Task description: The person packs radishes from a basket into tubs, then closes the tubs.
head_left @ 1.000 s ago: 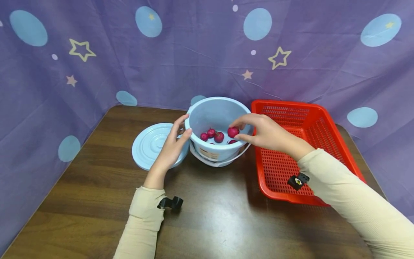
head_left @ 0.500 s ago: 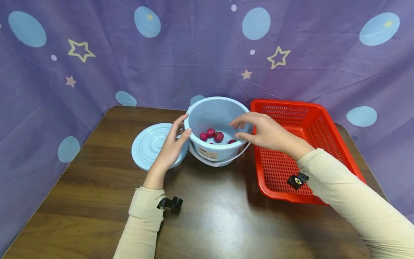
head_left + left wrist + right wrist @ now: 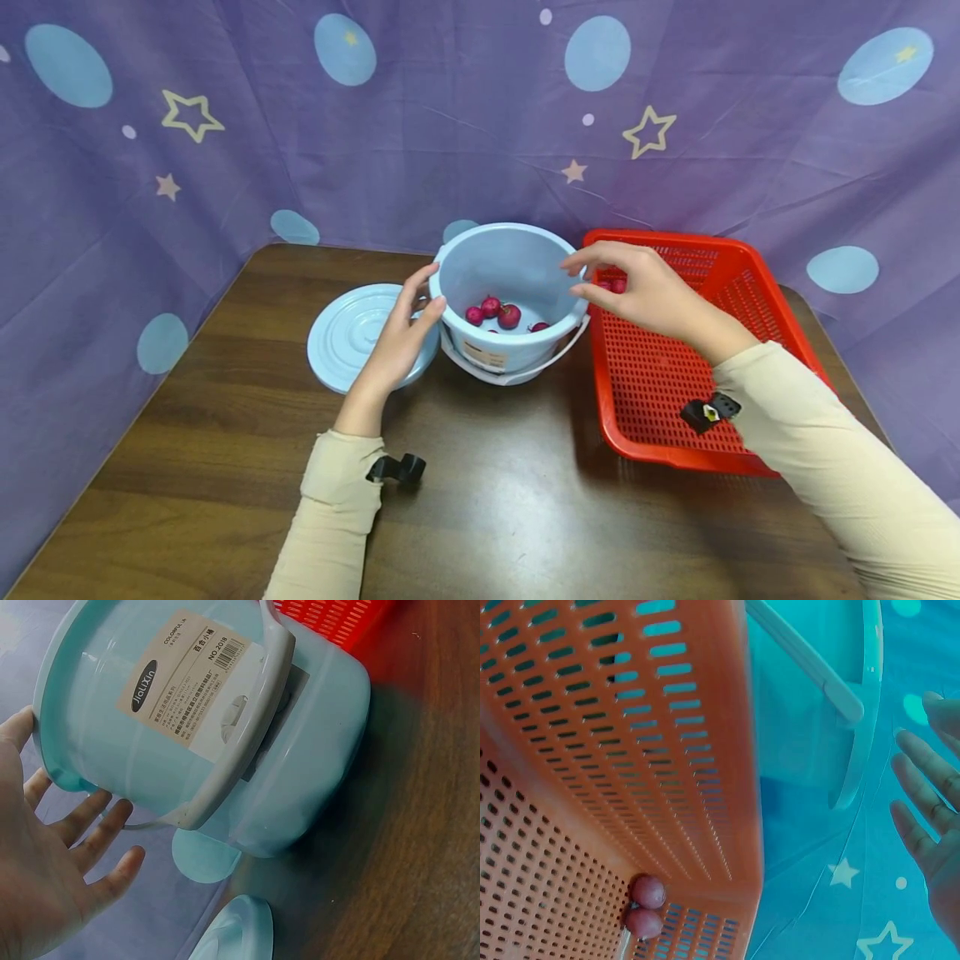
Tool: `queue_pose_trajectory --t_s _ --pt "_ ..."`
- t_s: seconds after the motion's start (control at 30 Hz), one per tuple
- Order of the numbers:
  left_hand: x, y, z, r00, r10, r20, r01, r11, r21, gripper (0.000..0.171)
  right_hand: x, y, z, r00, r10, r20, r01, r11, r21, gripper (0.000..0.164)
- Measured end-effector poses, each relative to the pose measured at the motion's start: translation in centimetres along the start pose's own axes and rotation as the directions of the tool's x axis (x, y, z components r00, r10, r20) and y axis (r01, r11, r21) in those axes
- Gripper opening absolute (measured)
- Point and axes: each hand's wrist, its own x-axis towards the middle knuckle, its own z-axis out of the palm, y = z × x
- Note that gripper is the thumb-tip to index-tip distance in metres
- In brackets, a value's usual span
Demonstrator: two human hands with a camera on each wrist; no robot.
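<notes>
One pale blue round plastic bucket (image 3: 510, 287) stands on the brown wooden tabletop (image 3: 480, 500); four small red round fruits (image 3: 495, 312) show inside it. Left hand (image 3: 401, 337), fingers relaxed and spread, rests against the bucket's rim. Right hand (image 3: 648, 292) hovers over one red perforated plastic basket (image 3: 675, 367), fingers loose, holding nothing. Two red fruits (image 3: 646, 906) lie in the basket's far corner. One pale blue round lid (image 3: 348, 333) lies just left of the bucket.

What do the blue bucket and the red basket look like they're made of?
The bucket looks like smooth moulded plastic: glossy, slightly translucent pale blue walls in the left wrist view. The basket seems rigid plastic too: uniform red, with moulded rows of slots. Neither can be confirmed by look alone.
</notes>
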Motion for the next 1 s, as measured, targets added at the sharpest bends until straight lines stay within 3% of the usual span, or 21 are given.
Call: queue_pose_trajectory --t_s 0.43,0.7,1.0 --pt "0.0 -0.1 0.1 1.000 0.014 -0.017 -0.013 1.000 0.010 0.053 -1.1 3.0 -0.5 0.989 0.145 -0.025 -0.145 0.989 0.000 0.026" --pt "0.0 0.0 0.1 1.000 0.013 -0.019 -0.012 1.000 0.011 0.053 -1.5 5.5 -1.0 0.968 0.244 -0.057 -0.244 0.970 -0.003 0.024" --pt "0.0 -0.1 0.0 1.000 0.012 -0.026 -0.011 1.000 0.018 0.053 -1.9 8.3 -1.1 0.925 0.377 -0.044 -0.377 0.926 0.020 0.027"
